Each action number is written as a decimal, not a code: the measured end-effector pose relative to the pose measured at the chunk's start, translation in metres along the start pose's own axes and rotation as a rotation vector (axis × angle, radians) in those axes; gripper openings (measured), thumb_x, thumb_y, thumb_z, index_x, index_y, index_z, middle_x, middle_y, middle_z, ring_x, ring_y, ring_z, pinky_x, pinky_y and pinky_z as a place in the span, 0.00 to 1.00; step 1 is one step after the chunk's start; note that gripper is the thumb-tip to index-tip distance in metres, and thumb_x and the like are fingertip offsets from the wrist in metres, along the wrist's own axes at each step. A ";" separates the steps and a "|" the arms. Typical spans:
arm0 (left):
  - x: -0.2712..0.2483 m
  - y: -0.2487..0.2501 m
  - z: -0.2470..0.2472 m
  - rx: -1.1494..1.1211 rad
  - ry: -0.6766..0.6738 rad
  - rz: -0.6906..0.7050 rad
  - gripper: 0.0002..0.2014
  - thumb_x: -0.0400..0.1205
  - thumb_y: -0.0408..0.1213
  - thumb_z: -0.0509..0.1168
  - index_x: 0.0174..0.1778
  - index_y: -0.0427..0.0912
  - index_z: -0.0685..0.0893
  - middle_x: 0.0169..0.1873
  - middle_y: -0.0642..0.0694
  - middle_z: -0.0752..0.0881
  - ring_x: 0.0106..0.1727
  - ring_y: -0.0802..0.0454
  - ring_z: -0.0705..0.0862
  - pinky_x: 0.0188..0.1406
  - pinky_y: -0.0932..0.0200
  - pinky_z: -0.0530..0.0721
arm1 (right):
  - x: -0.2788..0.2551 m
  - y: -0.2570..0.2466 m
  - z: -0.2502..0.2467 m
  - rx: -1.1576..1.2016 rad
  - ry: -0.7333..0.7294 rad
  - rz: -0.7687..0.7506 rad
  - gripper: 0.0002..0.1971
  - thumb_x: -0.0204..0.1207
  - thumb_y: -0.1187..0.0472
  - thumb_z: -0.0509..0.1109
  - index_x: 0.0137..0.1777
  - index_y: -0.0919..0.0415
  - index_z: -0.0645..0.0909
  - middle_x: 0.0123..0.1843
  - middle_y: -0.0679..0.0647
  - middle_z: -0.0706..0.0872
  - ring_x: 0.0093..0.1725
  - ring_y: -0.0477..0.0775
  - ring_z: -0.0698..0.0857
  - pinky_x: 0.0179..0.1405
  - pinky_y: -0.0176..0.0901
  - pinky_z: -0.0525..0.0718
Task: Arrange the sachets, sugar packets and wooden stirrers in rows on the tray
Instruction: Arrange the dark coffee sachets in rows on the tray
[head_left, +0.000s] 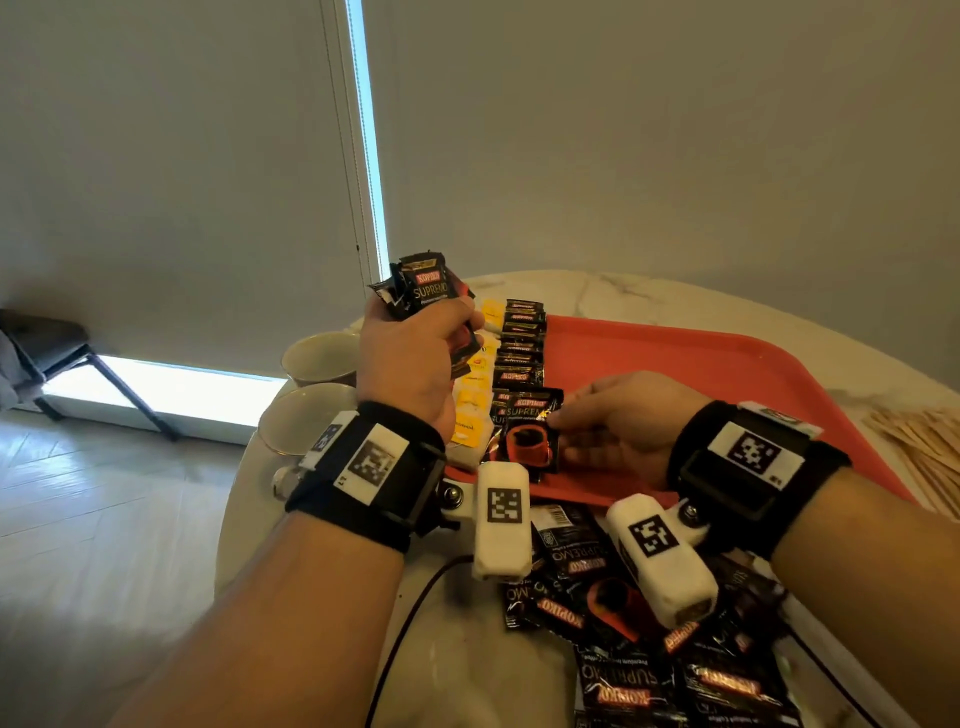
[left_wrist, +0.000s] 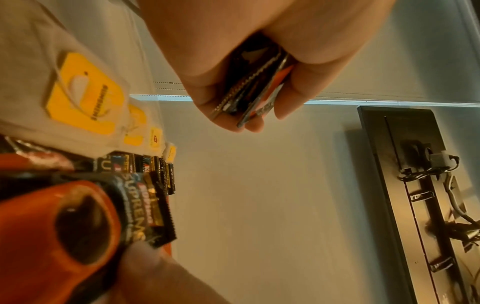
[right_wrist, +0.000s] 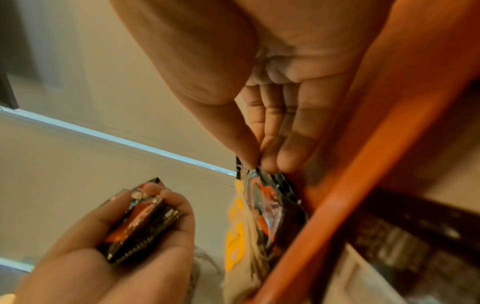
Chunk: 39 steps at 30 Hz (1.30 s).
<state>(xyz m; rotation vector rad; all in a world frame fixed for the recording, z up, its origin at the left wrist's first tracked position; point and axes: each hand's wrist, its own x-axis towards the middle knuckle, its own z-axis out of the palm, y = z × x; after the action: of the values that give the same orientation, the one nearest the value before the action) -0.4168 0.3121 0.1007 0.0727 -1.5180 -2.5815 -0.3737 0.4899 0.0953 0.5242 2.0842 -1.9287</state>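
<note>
Lying on the marble table (head_left: 623, 296): red tray (head_left: 727, 374). Standing in a row along tray's left part: Kopiko sachets (head_left: 519, 343). Above tray's left edge, left hand (head_left: 415, 358) gripping sachet bundle (head_left: 426, 286). Right hand (head_left: 623, 421) pinching nearest sachet (head_left: 530, 431) onto tray.

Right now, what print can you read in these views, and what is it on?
"KOPIKO SUPREMO": front sachet of the bunch gripped by the left hand.
"KOPIKO": sachet on the tray under the right hand; smaller print unreadable.
"KOPIKO", "SUPREMO", upside down: loose sachets on the table.
Yellow packets: print too small.
Wrist markers: coded patterns only.
</note>
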 end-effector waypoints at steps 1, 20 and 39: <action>-0.001 0.000 0.000 0.000 0.003 0.003 0.23 0.65 0.32 0.77 0.57 0.43 0.85 0.45 0.35 0.91 0.47 0.37 0.90 0.62 0.22 0.86 | 0.000 0.001 0.002 -0.021 -0.004 0.011 0.04 0.75 0.76 0.75 0.43 0.68 0.85 0.38 0.62 0.88 0.34 0.55 0.87 0.33 0.43 0.90; 0.003 -0.003 -0.002 0.020 0.017 -0.022 0.28 0.63 0.35 0.77 0.61 0.42 0.85 0.45 0.38 0.93 0.50 0.39 0.93 0.62 0.25 0.88 | -0.016 0.007 0.013 -0.115 0.045 0.045 0.13 0.82 0.61 0.73 0.54 0.73 0.87 0.47 0.67 0.93 0.42 0.61 0.94 0.48 0.49 0.92; 0.006 -0.005 -0.005 0.014 0.001 -0.033 0.33 0.62 0.36 0.78 0.66 0.39 0.85 0.49 0.34 0.92 0.52 0.35 0.92 0.63 0.22 0.87 | -0.004 -0.001 -0.001 -0.228 0.062 0.013 0.11 0.84 0.62 0.69 0.55 0.71 0.87 0.46 0.65 0.94 0.43 0.61 0.93 0.46 0.51 0.91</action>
<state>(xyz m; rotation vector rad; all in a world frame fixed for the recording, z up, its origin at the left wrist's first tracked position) -0.4225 0.3094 0.0941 0.1011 -1.5483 -2.5957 -0.3699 0.4906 0.0979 0.5508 2.2949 -1.6580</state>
